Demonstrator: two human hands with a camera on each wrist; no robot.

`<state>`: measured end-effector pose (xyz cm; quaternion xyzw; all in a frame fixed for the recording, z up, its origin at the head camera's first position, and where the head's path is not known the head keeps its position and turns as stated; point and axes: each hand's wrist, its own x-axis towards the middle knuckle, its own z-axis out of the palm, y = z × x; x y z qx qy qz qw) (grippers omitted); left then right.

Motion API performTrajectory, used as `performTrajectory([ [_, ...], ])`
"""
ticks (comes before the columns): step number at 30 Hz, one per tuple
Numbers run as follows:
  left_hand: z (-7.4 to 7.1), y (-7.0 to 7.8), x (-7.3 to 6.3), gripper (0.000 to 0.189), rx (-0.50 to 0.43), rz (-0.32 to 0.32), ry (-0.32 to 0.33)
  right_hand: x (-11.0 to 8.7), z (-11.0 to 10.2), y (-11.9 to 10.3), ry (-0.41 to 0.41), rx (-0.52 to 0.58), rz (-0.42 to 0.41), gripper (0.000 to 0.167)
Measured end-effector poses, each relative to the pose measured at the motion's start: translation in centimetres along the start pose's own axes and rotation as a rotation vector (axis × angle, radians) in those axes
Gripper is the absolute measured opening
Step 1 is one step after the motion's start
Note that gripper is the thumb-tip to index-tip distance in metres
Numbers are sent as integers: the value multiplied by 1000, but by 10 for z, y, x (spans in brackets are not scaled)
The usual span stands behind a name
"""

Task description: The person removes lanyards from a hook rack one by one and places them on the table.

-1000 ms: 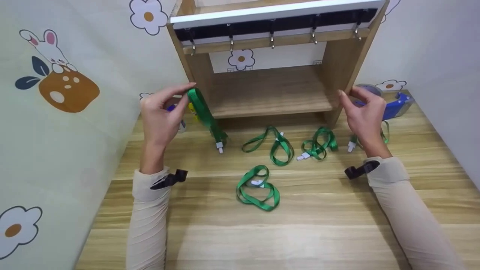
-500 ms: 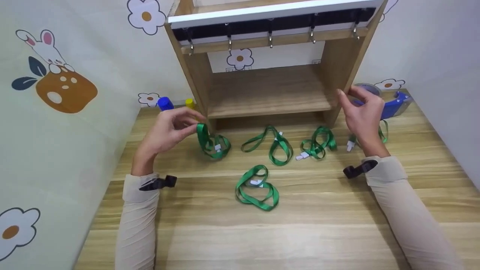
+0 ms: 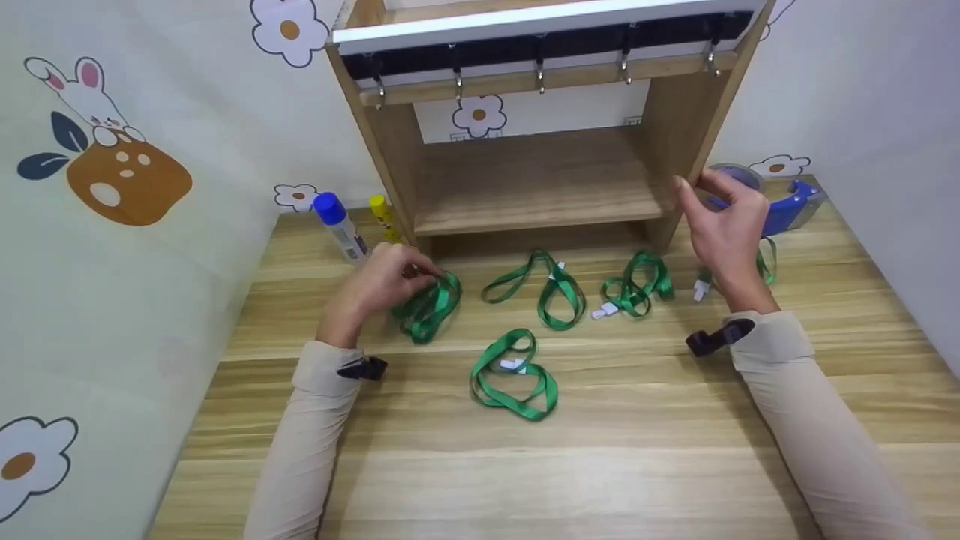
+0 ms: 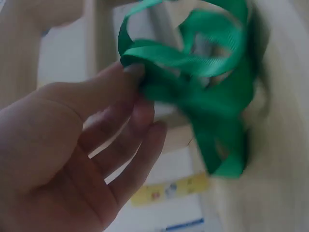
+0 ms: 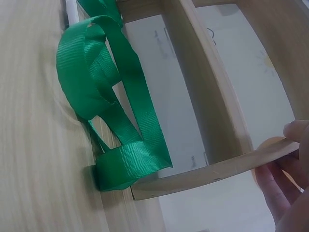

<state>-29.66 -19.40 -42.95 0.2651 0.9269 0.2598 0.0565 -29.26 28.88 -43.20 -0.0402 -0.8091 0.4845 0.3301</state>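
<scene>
My left hand pinches a green lanyard low over the table, in front of the left foot of a wooden hook rack. Close up in the left wrist view, the ribbon of this lanyard hangs in loose loops from thumb and fingertips. My right hand grips the rack's right side panel, and the right wrist view has the panel edge between thumb and fingers. Three more green lanyards lie in the middle: one at the front, two behind it. Another lanyard is partly hidden by my right wrist.
Several metal hooks hang bare from a black strip along the rack. At the left stand a blue-capped tube and a yellow stick. A blue tape dispenser stands to the right behind my hand.
My left hand has come down and toward the rack with the lanyard, whose long hanging loop is now bunched close to the table. The right hand keeps its grip on the panel.
</scene>
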Motion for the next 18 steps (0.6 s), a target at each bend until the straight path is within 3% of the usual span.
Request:
performTrajectory([
  [5, 17, 5, 7, 24, 100, -24, 21, 0, 4, 2, 2, 12, 6, 30],
  [11, 24, 10, 6, 32, 213, -44, 73, -1, 5, -3, -21, 14, 19, 32],
  [18, 12, 11, 1, 30, 135, -18, 98, 1, -4, -9, -123, -13, 58, 43],
])
